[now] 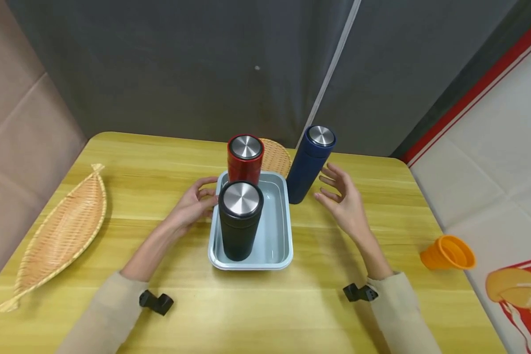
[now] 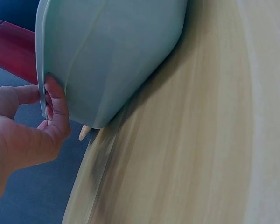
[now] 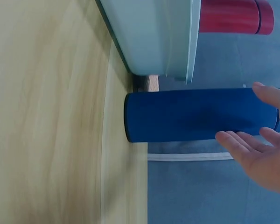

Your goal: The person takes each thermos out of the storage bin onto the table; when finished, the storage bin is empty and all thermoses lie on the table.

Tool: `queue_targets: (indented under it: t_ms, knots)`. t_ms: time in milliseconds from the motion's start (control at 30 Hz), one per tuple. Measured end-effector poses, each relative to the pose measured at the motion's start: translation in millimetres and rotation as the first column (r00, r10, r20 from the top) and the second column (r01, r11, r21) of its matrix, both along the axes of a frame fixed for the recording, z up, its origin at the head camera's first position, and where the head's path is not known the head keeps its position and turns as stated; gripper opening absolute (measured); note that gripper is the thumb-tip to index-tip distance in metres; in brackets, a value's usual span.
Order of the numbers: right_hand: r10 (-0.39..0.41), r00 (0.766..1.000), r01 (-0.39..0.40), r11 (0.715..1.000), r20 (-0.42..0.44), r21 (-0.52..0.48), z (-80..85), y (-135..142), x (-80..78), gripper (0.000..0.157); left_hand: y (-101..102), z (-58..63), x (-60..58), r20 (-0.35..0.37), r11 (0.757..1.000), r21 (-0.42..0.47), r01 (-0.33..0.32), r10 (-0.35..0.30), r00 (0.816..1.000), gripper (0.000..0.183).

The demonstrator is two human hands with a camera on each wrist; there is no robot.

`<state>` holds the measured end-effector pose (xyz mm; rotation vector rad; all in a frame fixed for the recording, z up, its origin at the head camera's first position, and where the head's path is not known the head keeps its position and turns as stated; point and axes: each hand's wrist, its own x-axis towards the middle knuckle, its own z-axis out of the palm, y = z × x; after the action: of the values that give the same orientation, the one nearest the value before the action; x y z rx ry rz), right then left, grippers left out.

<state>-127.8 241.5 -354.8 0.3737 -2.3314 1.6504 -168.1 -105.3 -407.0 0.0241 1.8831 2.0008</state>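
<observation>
A pale blue-grey rectangular tray [image 1: 272,221] holds a black thermos [image 1: 239,236] and a red thermos [image 1: 243,169], both upright with silver lid tops. My left hand [image 1: 196,201] is at the tray's left side; the left wrist view shows the thumb and fingers pinching the rim [image 2: 41,60]. Just right of the tray a dark blue thermos [image 1: 307,162] stands on the table. Beside it is my right hand [image 1: 342,199], thumb and fingers spread apart, holding nothing. The right wrist view has these fingertips [image 3: 231,140] close to the blue thermos [image 3: 191,114]; contact is unclear.
Behind the tray lies a round woven mat or basket [image 1: 275,155], partly hidden. A leaf-shaped wicker basket [image 1: 64,236] lies at the left of the wooden table [image 1: 248,314]. An orange cup [image 1: 447,253] stands by the right edge. A dark curtain [image 1: 181,73] hangs behind.
</observation>
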Motion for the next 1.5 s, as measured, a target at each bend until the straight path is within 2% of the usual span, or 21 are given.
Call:
queue_targets:
  t_ms: [267, 600, 733, 967, 1100, 1300, 1500]
  knots:
    - [0.013, 1.000, -0.013, 1.000, 0.001, -0.025, -0.9, -9, 13.5, 0.069, 0, -0.7, 2.4, 0.005, 1.000, -0.003, 0.003, -0.003, 1.000, 0.059]
    - [0.168, 0.986, -0.167, 0.986, 0.011, -0.019, 1.9, -33, 31.9, 0.071, 2, -0.4, -0.2, 0.001, 1.000, -0.002, -0.003, 0.003, 1.000, 0.060]
    - [0.257, 0.966, -0.254, 0.965, 0.036, -0.071, 4.2, -46, 37.6, 0.071, 3, 0.0, -0.3, 0.003, 1.000, -0.004, -0.001, 0.001, 1.000, 0.060]
    - [0.404, 0.910, -0.385, 0.907, 0.096, -0.169, 4.7, -75, 42.0, 0.072, 1, -0.3, 0.2, 0.015, 1.000, -0.004, -0.004, 0.004, 1.000, 0.059]
    - [0.415, 0.900, -0.391, 0.903, 0.129, -0.178, -0.4, -92, 45.9, 0.079, -1, 1.1, 2.9, 0.021, 1.000, -0.025, -0.002, 0.002, 1.000, 0.059]
    - [0.381, 0.908, -0.360, 0.922, 0.172, -0.141, -7.2, -111, 52.2, 0.082, 2, -0.3, 3.3, 0.014, 1.000, 0.027, -0.013, 0.012, 1.000, 0.059]
    - [0.352, 0.923, -0.344, 0.936, 0.154, -0.082, -9.8, -121, 54.7, 0.080, 2, -2.4, 1.9, 0.007, 0.998, 0.053, -0.022, 0.022, 1.000, 0.058]
